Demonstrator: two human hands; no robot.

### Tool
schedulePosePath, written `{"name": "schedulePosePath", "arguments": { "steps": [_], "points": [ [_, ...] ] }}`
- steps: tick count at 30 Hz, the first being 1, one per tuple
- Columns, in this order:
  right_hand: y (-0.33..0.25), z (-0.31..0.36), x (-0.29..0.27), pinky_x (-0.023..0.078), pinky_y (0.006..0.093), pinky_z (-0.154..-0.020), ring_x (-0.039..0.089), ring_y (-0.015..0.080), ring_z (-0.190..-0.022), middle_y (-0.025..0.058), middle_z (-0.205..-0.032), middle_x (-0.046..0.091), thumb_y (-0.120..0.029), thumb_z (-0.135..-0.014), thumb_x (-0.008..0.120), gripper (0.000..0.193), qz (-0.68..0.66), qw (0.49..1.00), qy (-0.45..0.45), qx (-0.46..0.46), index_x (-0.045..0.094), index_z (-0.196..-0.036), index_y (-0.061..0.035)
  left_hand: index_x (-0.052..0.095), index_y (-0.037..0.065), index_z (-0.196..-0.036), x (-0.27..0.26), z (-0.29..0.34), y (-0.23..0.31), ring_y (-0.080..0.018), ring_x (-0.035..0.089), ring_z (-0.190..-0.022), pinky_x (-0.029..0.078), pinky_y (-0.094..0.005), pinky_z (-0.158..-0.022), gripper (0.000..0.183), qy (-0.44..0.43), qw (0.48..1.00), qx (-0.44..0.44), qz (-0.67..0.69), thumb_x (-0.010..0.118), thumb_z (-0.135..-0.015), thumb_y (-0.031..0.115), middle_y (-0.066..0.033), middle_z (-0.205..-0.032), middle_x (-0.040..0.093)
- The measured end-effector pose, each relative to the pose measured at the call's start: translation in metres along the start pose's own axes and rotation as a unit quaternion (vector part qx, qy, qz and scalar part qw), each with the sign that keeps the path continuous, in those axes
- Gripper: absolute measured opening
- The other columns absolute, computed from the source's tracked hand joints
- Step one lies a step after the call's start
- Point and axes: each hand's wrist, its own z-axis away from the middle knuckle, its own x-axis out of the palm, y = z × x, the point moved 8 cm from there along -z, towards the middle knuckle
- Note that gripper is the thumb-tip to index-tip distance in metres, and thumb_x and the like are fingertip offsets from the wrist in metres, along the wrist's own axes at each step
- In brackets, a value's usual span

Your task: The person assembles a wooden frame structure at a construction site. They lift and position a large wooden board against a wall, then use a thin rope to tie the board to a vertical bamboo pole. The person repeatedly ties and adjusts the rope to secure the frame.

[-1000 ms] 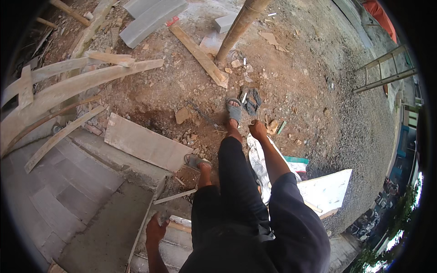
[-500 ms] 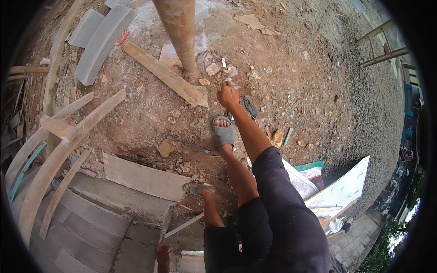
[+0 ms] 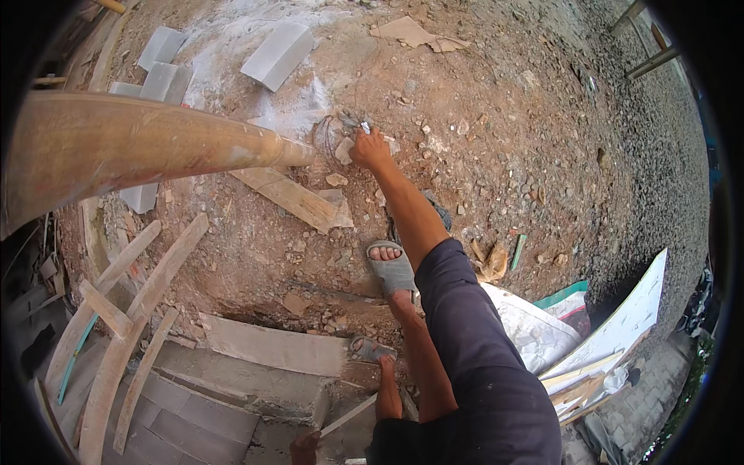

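Observation:
My right arm reaches forward over the rubble-strewn dirt. At its end my right hand (image 3: pixel 370 150) is closed, the fingers pinched on a small white piece (image 3: pixel 365 126) too small to identify. Just left of the hand lie a pale flat stone (image 3: pixel 343 150) and a loop of thin dark wire or cord (image 3: pixel 326 139). My left hand (image 3: pixel 304 448) is low at the bottom edge, dark and partly cut off, beside the end of a thin wooden strip (image 3: pixel 349 414). Its fingers do not show clearly.
A thick wooden pole (image 3: pixel 178 136) cuts across the left, close by. Behind it lie grey concrete blocks (image 3: pixel 279 56). A plank (image 3: pixel 291 198) rests on the dirt, a wooden frame (image 3: pixel 143 306) at left. White boards and sacks (image 3: pixel 535 329) sit at right, beyond my sandalled feet (image 3: pixel 391 267).
My right hand has moved slightly left and forward, reaching the small white piece that was apart from it. The view has shifted, so the pole now slants in from the left.

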Motion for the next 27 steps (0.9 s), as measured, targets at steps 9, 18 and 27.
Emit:
{"name": "schedulePosePath", "arguments": {
  "steps": [9,18,27],
  "points": [
    [-0.012,0.063,-0.077,0.061,0.0402,-0.073,0.070,0.0288,-0.088,0.0166,-0.113,0.071,-0.002,-0.091,0.055,0.024,-0.323,0.908,0.256,-0.082,0.075,-0.105,-0.0034,0.061,-0.002,-0.127,0.050,-0.083,0.316,-0.0191,0.069,-0.096,0.055,-0.0307,-0.079,0.039,0.103,0.971,0.215,0.022,0.064,-0.099,0.025,-0.0109,-0.111,0.071],
    [-0.003,0.336,-0.060,0.057,0.0418,-0.080,0.069,0.0376,-0.092,0.0185,-0.110,0.069,0.002,-0.083,0.062,0.040,-0.341,0.926,0.029,-0.159,0.065,-0.121,-0.0087,0.055,-0.003,-0.136,0.229,-0.098,0.581,-0.0207,0.068,-0.093,0.053,-0.0329,-0.088,0.046,-0.078,0.928,0.363,0.022,0.056,-0.104,0.031,-0.0112,-0.103,0.070],
    [0.087,0.412,-0.096,0.056,0.0455,-0.070,0.070,0.0365,-0.084,0.0177,-0.097,0.071,-0.007,-0.085,0.064,0.043,-0.155,0.982,-0.011,-0.108,0.061,-0.128,-0.0084,0.059,0.004,-0.112,0.225,-0.095,0.613,-0.0179,0.055,-0.066,0.053,-0.0403,-0.069,0.028,-0.143,0.920,0.273,0.243,0.060,-0.102,0.031,-0.0023,-0.074,0.050]
  ]
}}
